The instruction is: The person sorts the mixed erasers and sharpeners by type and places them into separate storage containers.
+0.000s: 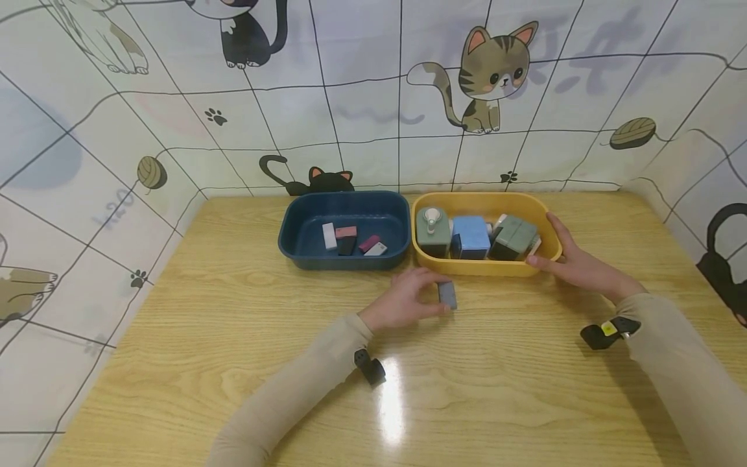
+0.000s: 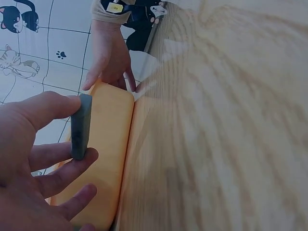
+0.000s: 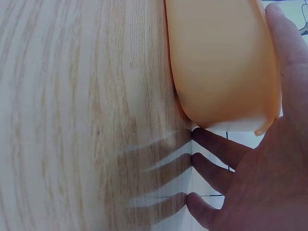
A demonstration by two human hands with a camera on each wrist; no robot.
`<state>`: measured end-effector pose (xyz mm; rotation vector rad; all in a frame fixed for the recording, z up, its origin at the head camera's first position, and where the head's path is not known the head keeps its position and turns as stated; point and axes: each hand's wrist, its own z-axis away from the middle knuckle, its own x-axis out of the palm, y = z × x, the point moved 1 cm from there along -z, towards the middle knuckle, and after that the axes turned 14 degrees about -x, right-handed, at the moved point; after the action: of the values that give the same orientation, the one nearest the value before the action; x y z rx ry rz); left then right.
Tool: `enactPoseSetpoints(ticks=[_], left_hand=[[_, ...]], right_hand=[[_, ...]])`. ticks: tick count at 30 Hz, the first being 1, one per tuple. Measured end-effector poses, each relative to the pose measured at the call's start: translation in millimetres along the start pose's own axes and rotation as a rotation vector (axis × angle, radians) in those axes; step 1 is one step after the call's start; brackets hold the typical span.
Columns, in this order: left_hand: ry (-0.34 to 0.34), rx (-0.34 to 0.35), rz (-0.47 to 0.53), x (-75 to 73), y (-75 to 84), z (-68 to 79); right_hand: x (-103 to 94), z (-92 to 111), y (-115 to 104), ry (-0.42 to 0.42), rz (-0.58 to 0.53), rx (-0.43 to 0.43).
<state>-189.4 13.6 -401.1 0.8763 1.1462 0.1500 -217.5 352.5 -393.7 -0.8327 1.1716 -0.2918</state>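
My left hand (image 1: 411, 298) pinches a small grey rectangular block (image 1: 447, 294) between thumb and fingers, just in front of the yellow bin (image 1: 467, 267). In the left wrist view the block (image 2: 81, 126) stands on edge between the fingertips, with the other fingers spread. At the bin's right end is my right hand (image 1: 583, 269), its thumb against the rim. The right wrist view shows its fingers (image 3: 219, 149) extended and apart beside the bin's end. Inside the bin are a green pump-topped box (image 1: 433, 239), a blue box (image 1: 471, 237) and a green box (image 1: 515, 236).
Left of the yellow bin stands a dark blue bin (image 1: 344, 262), holding several small white, pink, black and magenta blocks. A wood-grained table (image 1: 233, 324) lies under both bins. Behind them hangs a cat-patterned backdrop (image 1: 362, 97), which also rises at the sides.
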Motion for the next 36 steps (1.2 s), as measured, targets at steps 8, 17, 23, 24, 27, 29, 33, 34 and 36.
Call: enactPoseSetpoints(ticks=[8, 17, 23, 24, 27, 29, 33, 34, 36], left_hand=[[0.026, 0.013, 0.004, -6.0, -0.7, 1.3], [0.022, 0.023, 0.012, -14.2, -3.1, 3.3], [0.014, 0.020, 0.056, -19.9, -4.1, 6.3], [0.013, 0.019, 0.061, -21.0, -4.2, 6.8], [0.013, 0.024, 0.065, -25.0, -3.9, 8.9], [0.016, 0.034, 0.063, -28.0, -4.3, 10.1], [0.024, 0.042, 0.067, -35.0, -5.7, 13.0], [0.025, 0.041, 0.067, -36.6, -6.3, 13.8], [0.029, 0.039, 0.075, -39.7, -7.9, 14.9]], right_hand=[[0.4, -0.8, -2.0, 0.006, -0.003, -0.008], [1.0, -1.6, 0.1, 0.001, 0.011, 0.009], [0.4, -1.4, 1.1, -0.001, 0.020, 0.018], [0.4, -1.4, 1.1, 0.000, 0.020, 0.017], [0.5, -1.3, 1.5, -0.001, 0.020, 0.016], [0.8, -1.7, 2.4, -0.003, 0.022, 0.015], [1.1, -2.0, 3.8, -0.001, 0.022, 0.014], [1.2, -1.9, 3.8, -0.001, 0.024, 0.015], [1.4, -1.6, 3.5, 0.000, 0.023, 0.017]])
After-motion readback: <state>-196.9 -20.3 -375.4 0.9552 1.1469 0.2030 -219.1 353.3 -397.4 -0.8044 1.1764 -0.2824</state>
